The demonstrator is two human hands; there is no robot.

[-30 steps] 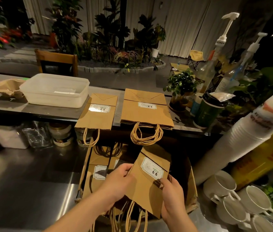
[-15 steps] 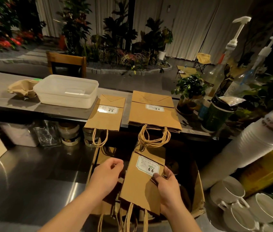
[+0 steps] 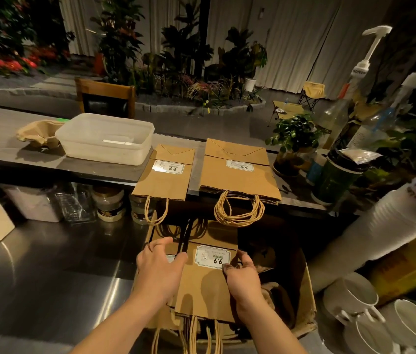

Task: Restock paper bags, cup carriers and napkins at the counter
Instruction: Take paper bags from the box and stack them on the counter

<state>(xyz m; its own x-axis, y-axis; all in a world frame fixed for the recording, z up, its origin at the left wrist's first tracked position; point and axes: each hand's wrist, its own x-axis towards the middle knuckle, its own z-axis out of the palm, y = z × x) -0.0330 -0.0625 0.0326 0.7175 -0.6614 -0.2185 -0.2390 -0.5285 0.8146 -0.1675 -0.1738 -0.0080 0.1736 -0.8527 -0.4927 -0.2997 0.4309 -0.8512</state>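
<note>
A brown paper bag [image 3: 201, 287] with a white label lies over the open cardboard box [image 3: 308, 297] of more bags on the steel worktop. My right hand [image 3: 242, 277] pinches its right edge beside the label. My left hand [image 3: 161, 267] hovers with spread fingers at the bag's left edge, over the other bags in the box. On the raised counter lie a small bag stack [image 3: 166, 180] and a larger bag stack [image 3: 237, 177], handles hanging over the edge. A pulp cup carrier [image 3: 37, 134] sits at the far left next to a clear plastic tub [image 3: 104, 139].
A long stack of white cups [image 3: 385, 236] leans in from the right above white mugs [image 3: 355, 300]. A dark green cup [image 3: 334, 180], a potted plant [image 3: 293, 134] and pump bottles [image 3: 355, 80] crowd the counter's right end. Jars [image 3: 110, 203] stand under the counter.
My left hand let go of the bag and shifted left over the box. The bag, tilted before, has turned straight and come lower over the box in my right hand.
</note>
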